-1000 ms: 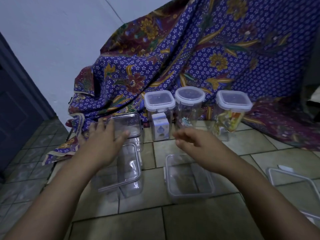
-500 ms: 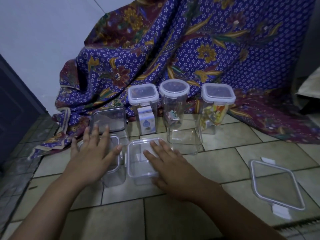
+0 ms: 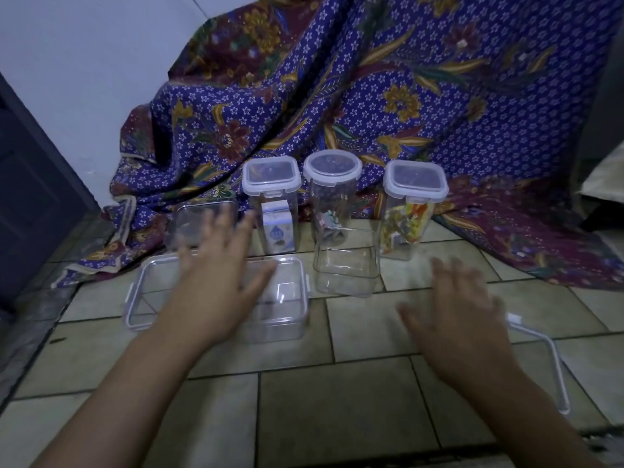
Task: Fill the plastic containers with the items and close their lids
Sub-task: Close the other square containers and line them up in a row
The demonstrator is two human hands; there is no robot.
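Three tall lidded containers stand in a row on the tiled floor: a square one (image 3: 273,204) with a small white carton, a round one (image 3: 332,194) with a small item, and a square one (image 3: 414,211) with colourful packets. In front lie a wide clear container (image 3: 287,298) with a lid over it, a clear open tub (image 3: 346,268) and another clear tub (image 3: 192,224) at the back left. My left hand (image 3: 216,275) hovers flat over the wide container, fingers spread. My right hand (image 3: 459,312) is spread above the floor, blurred, holding nothing.
A loose clear lid (image 3: 553,366) lies on the floor at the right, partly behind my right hand. A blue patterned cloth (image 3: 371,96) drapes behind the containers. A dark door (image 3: 30,204) is at the left, a white wall above it.
My right hand left the wide container and swung right over the floor towards the loose lid. My left hand slid forward over the wide container. The view shifted.
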